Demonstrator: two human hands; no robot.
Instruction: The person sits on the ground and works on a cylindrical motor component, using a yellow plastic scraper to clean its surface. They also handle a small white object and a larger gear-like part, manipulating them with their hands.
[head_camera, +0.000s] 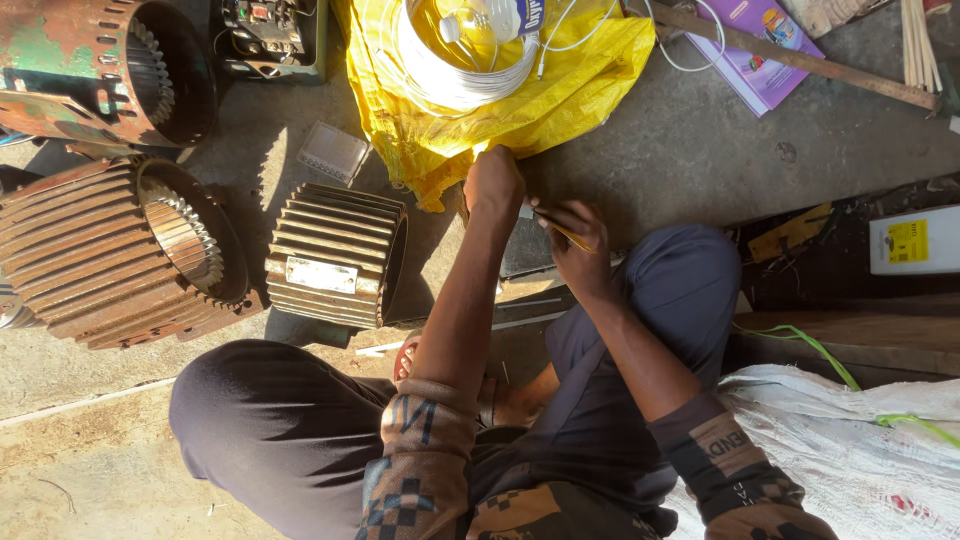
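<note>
Left grip (494, 187) hides whatever it holds.

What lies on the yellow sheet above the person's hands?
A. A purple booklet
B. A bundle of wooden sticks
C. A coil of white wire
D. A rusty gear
C: a coil of white wire rests on the yellow sheet, just beyond the left hand and right hand.

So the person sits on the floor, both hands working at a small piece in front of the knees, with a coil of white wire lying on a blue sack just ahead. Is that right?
Not quite: the sack under the coil of white wire is yellow, not blue, as the head view shows. The rest holds: the person sits on the floor, left hand and right hand both at a small piece before the knees.
</note>
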